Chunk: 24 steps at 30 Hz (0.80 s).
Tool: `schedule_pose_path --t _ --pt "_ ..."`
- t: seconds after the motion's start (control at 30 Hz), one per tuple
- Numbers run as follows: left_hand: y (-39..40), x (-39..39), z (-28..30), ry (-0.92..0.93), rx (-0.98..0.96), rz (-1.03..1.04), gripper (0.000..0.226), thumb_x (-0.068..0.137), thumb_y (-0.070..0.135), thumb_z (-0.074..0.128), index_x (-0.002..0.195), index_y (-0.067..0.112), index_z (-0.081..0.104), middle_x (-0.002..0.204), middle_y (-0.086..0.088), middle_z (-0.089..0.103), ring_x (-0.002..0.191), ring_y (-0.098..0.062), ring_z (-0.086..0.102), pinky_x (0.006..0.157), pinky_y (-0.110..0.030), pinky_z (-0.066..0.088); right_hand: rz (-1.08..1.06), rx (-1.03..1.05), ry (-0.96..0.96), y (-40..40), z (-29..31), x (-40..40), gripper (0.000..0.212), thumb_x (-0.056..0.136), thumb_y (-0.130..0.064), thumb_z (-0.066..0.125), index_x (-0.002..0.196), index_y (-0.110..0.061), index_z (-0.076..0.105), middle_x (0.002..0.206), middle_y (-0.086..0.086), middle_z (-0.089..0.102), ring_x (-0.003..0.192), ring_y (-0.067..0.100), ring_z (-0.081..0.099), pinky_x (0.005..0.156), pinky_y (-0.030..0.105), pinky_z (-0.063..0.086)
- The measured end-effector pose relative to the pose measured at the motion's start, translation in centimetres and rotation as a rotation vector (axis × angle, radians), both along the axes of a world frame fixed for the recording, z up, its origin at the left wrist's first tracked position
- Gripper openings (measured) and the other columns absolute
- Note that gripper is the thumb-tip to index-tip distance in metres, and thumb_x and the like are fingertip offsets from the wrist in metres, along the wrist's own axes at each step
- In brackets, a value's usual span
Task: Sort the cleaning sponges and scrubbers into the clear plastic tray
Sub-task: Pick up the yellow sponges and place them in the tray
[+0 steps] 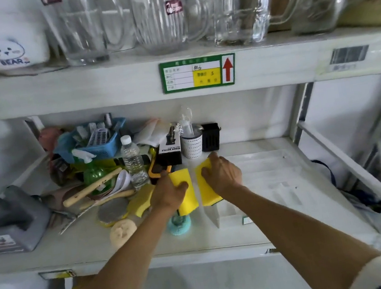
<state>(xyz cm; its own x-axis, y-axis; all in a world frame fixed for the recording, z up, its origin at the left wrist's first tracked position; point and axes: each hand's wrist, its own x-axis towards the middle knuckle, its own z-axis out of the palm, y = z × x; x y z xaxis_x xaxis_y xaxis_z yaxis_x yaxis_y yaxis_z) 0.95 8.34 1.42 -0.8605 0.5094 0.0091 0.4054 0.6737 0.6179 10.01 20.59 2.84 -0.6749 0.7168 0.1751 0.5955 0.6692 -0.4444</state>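
1. Head view, setting: white shelving unit; lower shelf [223, 236] crowded on its left side, upper shelf loaded with glass pitchers [161, 20].
2. Head view, tray: clear plastic tray [270, 172] on right half of lower shelf, nearly invisible against white surface; divider walls faintly visible near front edge.
3. Head view, left hand [167, 194]: closed around a yellow sponge [186, 194], thumb over top face, sponge held above shelf just left of tray.
4. Head view, right hand [222, 173]: pressed flat on a second yellow sponge [206, 189], fingers curled over far edge; sponge at tray's left end, whether inside rim or on it cannot be told.
5. Head view, items not yet sorted: curved yellow sponge [139, 202], round grey scrubber [111, 211], beige sponge [122, 231] and teal mesh scrubber [179, 222], all left of tray.
6. Risk, likely: misjudged tray rim due to transparency; sponge set on rim or divider, then tipping out.
7. Risk, likely: left forearm passing low over teal mesh scrubber and beige sponge; contact could push either off front edge.
8. Risk, possible: reach toward clutter knocking over water bottle [134, 162] or green spray bottle [92, 171], both upright close behind remaining sponges.
9. Risk, possible: both hands converging on same tray end; collision or stacked sponges in one compartment.
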Motion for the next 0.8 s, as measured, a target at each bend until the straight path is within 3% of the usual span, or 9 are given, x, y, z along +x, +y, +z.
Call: schedule_pose_path --t 0.1,0.27,0.47,0.63,0.8 --pt "1.8 2.1 0.7 0.021 0.056 0.001 0.064 0.083 0.036 0.062 0.13 0.002 0.037 0.119 -0.021 0.064 0.11 -0.04 0.061 0.085 -0.043 0.049 -0.107 0.115 0.059 1.4 0.6 2.4 0.035 0.088 -0.033 0.047 0.115 -0.011 0.047 0.108 0.013 0.066 0.102 0.034 0.063 0.076 0.037 0.047" --pt "4.1 5.3 0.8 0.068 0.034 -0.032 0.065 0.076 0.038 0.065 0.127 0.008 0.039 0.126 -0.015 0.059 0.114 -0.036 0.059 0.089 -0.043 0.048 -0.221 0.135 0.139 2.6 0.6 5.8 0.03 0.086 -0.028 0.05 0.108 -0.009 0.043 0.104 0.014 0.063 0.088 0.039 0.065 0.062 0.036 0.038" --pt "6.0 7.5 0.2 0.066 -0.026 -0.045 0.053 0.087 0.031 0.06 0.125 0.001 0.04 0.126 -0.021 0.053 0.115 -0.039 0.056 0.087 -0.039 0.045 -0.203 0.058 0.128 2.2 -0.2 7.6 0.048 0.086 -0.025 0.052 0.13 -0.013 0.039 0.123 0.012 0.053 0.092 0.04 0.065 0.068 0.039 0.047" --pt "6.2 8.0 -0.5 0.0 0.005 -0.085 0.047 0.088 0.022 0.056 0.123 -0.004 0.038 0.126 -0.026 0.05 0.113 -0.043 0.054 0.084 -0.04 0.045 -0.17 -0.056 0.053 1.7 -1.7 8.0 0.041 0.085 -0.025 0.053 0.119 -0.006 0.041 0.118 0.015 0.049 0.093 0.041 0.062 0.069 0.038 0.044" --pt "5.6 8.0 -1.3 0.01 -0.021 -0.149 0.043 0.088 0.022 0.055 0.118 -0.005 0.042 0.123 -0.026 0.053 0.112 -0.042 0.054 0.083 -0.04 0.045 -0.113 -0.135 0.086 1.4 -2.7 8.4 0.037 0.085 -0.03 0.052 0.111 -0.008 0.039 0.106 0.017 0.06 0.092 0.04 0.061 0.065 0.034 0.038"
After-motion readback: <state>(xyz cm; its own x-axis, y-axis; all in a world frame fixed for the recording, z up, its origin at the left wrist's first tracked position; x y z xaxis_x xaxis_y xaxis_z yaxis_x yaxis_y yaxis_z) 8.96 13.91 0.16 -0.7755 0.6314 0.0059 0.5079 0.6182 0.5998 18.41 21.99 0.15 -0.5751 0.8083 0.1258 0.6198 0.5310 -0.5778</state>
